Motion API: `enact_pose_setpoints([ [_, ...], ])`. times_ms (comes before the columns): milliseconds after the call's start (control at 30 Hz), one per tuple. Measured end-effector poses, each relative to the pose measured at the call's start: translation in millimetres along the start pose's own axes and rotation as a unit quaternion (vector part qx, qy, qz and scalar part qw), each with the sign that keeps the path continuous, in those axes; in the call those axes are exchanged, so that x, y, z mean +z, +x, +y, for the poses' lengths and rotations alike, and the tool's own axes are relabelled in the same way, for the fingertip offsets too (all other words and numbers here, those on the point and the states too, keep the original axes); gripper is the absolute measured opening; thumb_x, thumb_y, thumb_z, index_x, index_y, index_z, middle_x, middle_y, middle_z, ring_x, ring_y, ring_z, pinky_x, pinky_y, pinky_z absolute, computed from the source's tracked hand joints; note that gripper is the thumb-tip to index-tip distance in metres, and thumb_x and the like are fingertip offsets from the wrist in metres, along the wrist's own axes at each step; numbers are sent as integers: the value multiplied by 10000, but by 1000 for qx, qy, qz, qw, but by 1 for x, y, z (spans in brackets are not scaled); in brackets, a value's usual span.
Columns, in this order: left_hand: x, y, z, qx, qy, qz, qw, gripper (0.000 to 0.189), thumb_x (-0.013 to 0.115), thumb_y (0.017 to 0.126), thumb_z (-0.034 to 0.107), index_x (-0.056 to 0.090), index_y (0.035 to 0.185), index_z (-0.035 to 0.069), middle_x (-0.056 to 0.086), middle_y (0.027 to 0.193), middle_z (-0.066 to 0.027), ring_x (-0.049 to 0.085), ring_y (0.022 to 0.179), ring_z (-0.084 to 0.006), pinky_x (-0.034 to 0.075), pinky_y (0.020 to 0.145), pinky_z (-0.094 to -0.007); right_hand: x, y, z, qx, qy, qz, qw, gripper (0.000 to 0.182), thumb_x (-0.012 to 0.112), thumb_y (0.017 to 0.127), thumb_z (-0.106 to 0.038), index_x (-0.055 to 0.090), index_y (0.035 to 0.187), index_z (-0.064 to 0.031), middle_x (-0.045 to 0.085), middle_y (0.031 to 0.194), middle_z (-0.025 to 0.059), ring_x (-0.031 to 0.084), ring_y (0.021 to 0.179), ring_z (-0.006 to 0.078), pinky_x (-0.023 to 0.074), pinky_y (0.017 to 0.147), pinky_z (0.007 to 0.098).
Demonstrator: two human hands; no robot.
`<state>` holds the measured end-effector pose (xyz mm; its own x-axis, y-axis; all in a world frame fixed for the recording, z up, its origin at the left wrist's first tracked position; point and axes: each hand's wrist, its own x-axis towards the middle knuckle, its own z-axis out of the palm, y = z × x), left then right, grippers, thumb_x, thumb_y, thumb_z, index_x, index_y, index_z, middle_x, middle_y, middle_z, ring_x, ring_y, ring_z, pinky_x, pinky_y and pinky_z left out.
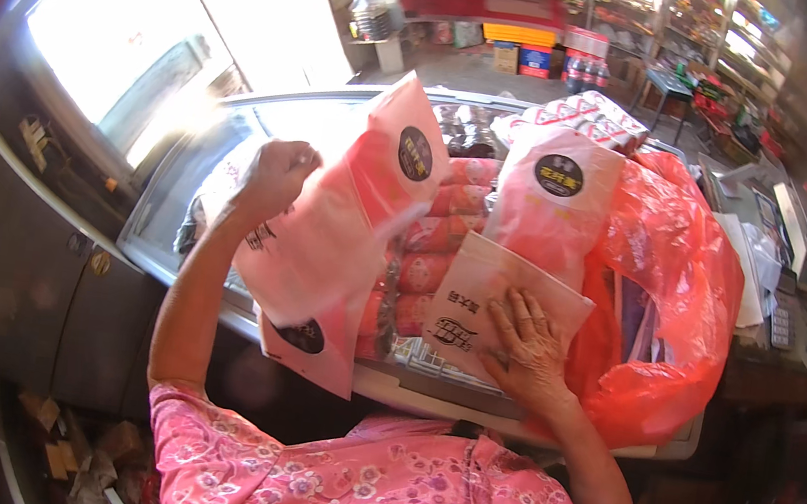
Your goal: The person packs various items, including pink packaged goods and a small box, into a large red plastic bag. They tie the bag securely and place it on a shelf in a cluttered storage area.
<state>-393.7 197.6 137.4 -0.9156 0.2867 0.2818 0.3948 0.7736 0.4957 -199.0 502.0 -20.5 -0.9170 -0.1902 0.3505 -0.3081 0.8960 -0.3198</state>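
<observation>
My left hand [272, 179] is raised with its fingers curled, beside a translucent pink and white plastic packet [325, 242] with a dark round label. Whether the fingers pinch its edge cannot be made out. A similar packet [315, 354] lies partly under it. My right hand [531, 351] rests flat on a small printed packet [475, 283]. Beyond that hand lies another labelled packet [554, 195]. Rows of pink wrapped rolls [423, 273] show between the packets. To the right, a red plastic bag [683, 249] gapes, with packaged things inside.
Everything rests on a glass-topped chest [277, 112]. White packs with red marks [582, 119] sit at its far edge. A calculator [782, 321] lies on the right-hand counter. Boxes [535, 60], bottles [588, 74] and a small table [668, 83] stand on the floor beyond.
</observation>
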Motion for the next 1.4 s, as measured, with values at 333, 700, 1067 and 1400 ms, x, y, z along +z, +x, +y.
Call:
enact_pose_setpoints([
  [333, 21, 22, 195, 251, 451, 150, 843, 94, 557, 747, 116, 558, 814, 50, 595, 653, -99, 626, 613, -211, 470, 434, -314, -2, -1, 1, -20, 14, 41, 999, 608, 597, 754, -358, 456, 1277, -83, 400, 1338, 145, 346, 1258, 278, 253, 1025, 428],
  [700, 258, -90, 200, 227, 190, -96, 950, 147, 543, 759, 153, 526, 822, 21, 605, 593, -130, 644, 557, -269, 506, 448, -378, 51, -37, 37, 59, 244, -2, 968, 525, 617, 785, -218, 433, 1253, -66, 465, 1230, 113, 419, 1163, 256, 314, 977, 372],
  [1067, 231, -93, 183, 162, 102, -101, 976, 166, 541, 733, 64, 465, 870, 9, 593, 665, -156, 635, 614, -311, 508, 484, -411, -42, 11, 55, 254, 804, 127, 523, 262, 524, 862, -63, 510, 1112, 13, 618, 917, 78, 569, 867, 107, 450, 781, 248],
  [1400, 199, -134, 193, 331, -37, -232, 914, 264, 607, 690, 107, 552, 927, 5, 539, 870, -132, 567, 784, -278, 520, 632, -364, -20, 48, 67, 207, 569, 185, 774, 235, 428, 802, 68, 556, 993, 20, 603, 863, 16, 538, 767, 44, 428, 673, 197],
])
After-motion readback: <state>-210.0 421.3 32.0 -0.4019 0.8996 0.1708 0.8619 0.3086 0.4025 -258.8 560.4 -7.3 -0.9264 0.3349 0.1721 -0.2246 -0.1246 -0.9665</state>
